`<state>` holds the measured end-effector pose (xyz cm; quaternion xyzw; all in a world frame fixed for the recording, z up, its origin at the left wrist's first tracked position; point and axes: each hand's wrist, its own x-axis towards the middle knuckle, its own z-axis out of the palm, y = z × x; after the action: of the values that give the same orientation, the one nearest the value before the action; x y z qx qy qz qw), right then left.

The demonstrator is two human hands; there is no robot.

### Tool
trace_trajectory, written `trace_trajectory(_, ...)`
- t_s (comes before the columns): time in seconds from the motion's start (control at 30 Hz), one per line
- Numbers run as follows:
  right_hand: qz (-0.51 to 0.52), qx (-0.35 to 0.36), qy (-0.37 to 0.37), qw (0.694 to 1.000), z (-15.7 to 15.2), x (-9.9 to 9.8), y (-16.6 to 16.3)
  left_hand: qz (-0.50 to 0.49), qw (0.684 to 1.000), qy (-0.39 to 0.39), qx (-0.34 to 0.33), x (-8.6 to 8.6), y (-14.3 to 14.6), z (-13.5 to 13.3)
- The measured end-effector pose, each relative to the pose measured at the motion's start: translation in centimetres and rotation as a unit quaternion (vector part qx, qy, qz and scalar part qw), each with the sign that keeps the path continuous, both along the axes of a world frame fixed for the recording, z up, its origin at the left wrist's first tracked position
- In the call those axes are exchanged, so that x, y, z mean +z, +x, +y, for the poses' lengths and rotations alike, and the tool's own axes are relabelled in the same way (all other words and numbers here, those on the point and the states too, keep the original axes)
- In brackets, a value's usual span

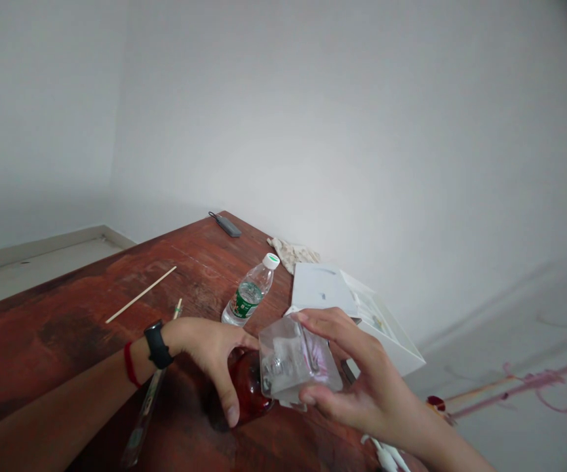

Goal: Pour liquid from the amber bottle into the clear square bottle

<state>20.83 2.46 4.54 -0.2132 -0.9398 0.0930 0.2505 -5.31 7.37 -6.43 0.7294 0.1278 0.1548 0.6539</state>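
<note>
My left hand [212,351], with a black watch and a red cord at the wrist, curves its fingers and thumb around a glossy, rounded, dark reddish-brown container [251,388] on the table. Its far side lies behind my fingers. My right hand [356,373] grips a clear, box-shaped plastic container [288,360] between thumb and fingers. That clear container is tilted and overlaps the right side of the brown one; whether they touch I cannot tell. Just behind them stands a water bottle [250,298] with a white cap and green label.
On the reddish wooden table [81,354] lie a bare chopstick [140,295] and a wrapped chopstick packet [148,406]. A grey case [227,225], a cloth [295,254], a white box lid [322,288] and an open white box [386,321] line the wall side. White cables [386,455] lie in front.
</note>
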Motion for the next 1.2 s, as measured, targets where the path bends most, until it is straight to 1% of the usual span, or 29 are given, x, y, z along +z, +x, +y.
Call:
trace_trajectory(0.1, -0.008, 0.0, 0.005, 1.0, 0.1, 0.1, -0.1, 0.006, 1.0, -0.006, 0.003, -0.1, -0.1, 0.0)
trace_trajectory(0.3, -0.028, -0.009, -0.001, 1.0, 0.0, 0.5, -0.3, 0.009, 1.0, 0.009, 0.001, -0.3, -0.2, 0.2)
trace_trajectory(0.47, -0.026, -0.016, 0.0, 1.0, -0.1, 0.4, -0.1, 0.001, 1.0, -0.011, -0.002, -0.3, 0.0, 0.2)
trace_trajectory(0.53, -0.025, -0.035, -0.009, 0.999, -0.3, 0.2, 0.2, -0.002, 1.0, -0.009, -0.013, -0.3, 0.1, 0.3)
trace_trajectory(0.63, -0.027, -0.095, -0.046, 0.994, -0.6, -0.4, 1.2, 0.002, 1.0, -0.014, -0.023, -0.4, 0.3, 0.4)
trace_trajectory(0.73, -0.011, -0.141, -0.077, 0.987, -1.0, -1.6, 2.7, 0.011, 0.999, -0.03, -0.019, -0.6, 0.4, 0.5)
trace_trajectory(0.83, 0.018, -0.168, -0.106, 0.98, -1.4, -3.6, 4.0, 0.005, 1.0, -0.023, -0.011, -0.8, 0.5, 0.6)
trace_trajectory(0.93, 0.054, -0.198, -0.137, 0.969, -1.8, -5.6, 4.6, -0.008, 1.0, -0.024, -0.009, -1.1, 0.6, 0.7)
trace_trajectory(1.07, 0.109, -0.203, -0.22, 0.948, -2.4, -7.5, 4.6, -0.009, 0.999, -0.033, -0.029, -1.2, 0.8, 0.7)
trace_trajectory(1.13, 0.141, -0.21, -0.257, 0.933, -2.8, -8.4, 4.5, -0.02, 0.999, -0.041, -0.016, -1.1, 0.8, 0.6)
trace_trajectory(1.2, 0.179, -0.212, -0.288, 0.917, -3.3, -9.4, 4.4, -0.024, 0.998, -0.053, -0.022, -0.8, 0.8, 0.5)
